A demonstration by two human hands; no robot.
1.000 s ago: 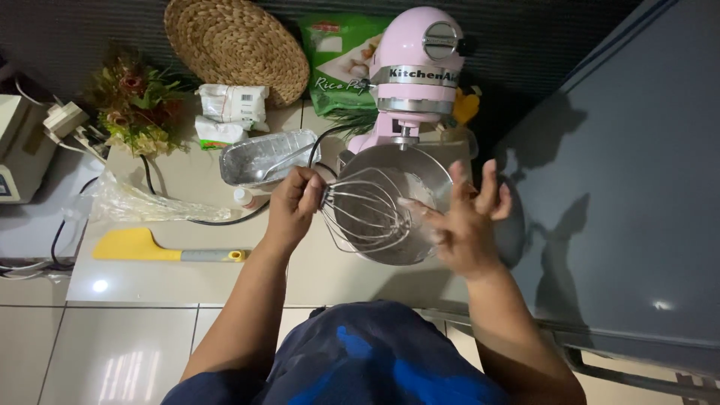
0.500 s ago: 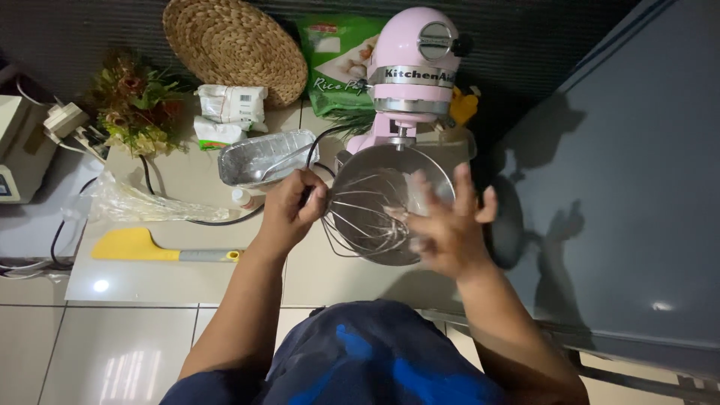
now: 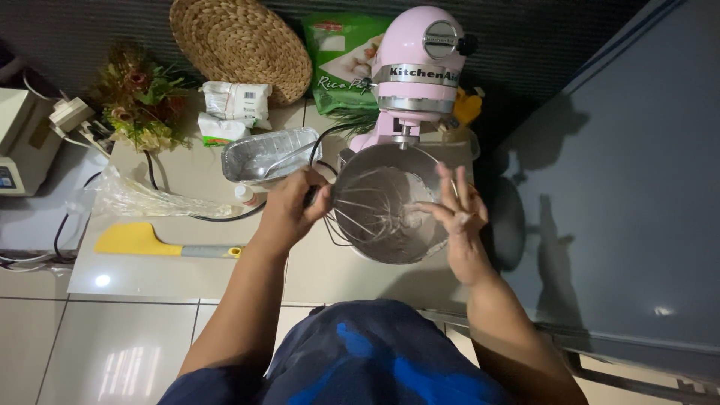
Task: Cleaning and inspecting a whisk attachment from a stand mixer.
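Wire whisk (image 3: 371, 214) is held by its stem end in the clenched left hand (image 3: 291, 210), its wires lying across the steel mixing bowl (image 3: 390, 247) between both hands; right hand (image 3: 454, 214) is open, fingers spread, fingertips touching the wires; pink stand mixer (image 3: 420, 67) stands just beyond.

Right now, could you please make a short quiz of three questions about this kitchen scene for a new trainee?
1. True or false: the left hand holds the wire whisk by its stem.
2. Which tool lies on the counter left of the person? A) yellow spatula B) knife C) ladle
3. What sits under the pink mixer head?

Key: 1 true; 2 A; 3 the steel bowl, at which the right hand spreads its fingers.
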